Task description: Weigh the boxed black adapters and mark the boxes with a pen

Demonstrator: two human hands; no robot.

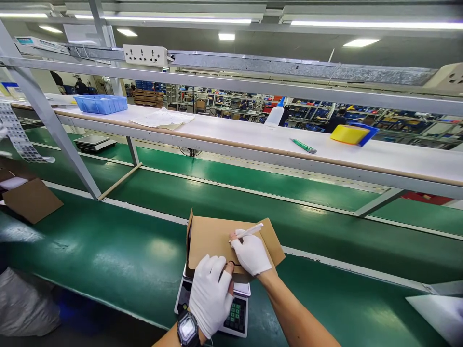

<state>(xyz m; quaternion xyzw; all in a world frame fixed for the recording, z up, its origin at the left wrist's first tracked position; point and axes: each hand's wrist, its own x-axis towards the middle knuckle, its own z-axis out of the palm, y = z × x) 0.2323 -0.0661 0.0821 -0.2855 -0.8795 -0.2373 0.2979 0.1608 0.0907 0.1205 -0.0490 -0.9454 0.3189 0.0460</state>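
Left hand (211, 295) lies flat on the near edge of the box (220, 241), fingers released. Right hand (251, 253) fingers grasp a pen (249, 232) over the box, which sits on a scale (235, 315) on the green surface (108, 250).

Gloved right hand (251, 254) writing with pen (249, 232) on cardboard box (213, 238), scale (237, 315)

Ceiling: long fluorescent tubes (162, 20) are glowing overhead — recessed panels are shining further back.
Frame: grey metal rails are crossing the view, one carrying a white power strip (145, 55).
Shelf: a white shelf (253, 135) is running left to right, holding a blue tray (100, 103), loose papers (164, 118), a white bottle (274, 115), a green pen (303, 145) and a yellow box (349, 134).
Belt: a green conveyor surface (108, 250) is stretching wide.
Beyond: further workstations are receding — people working there are too small to make out.
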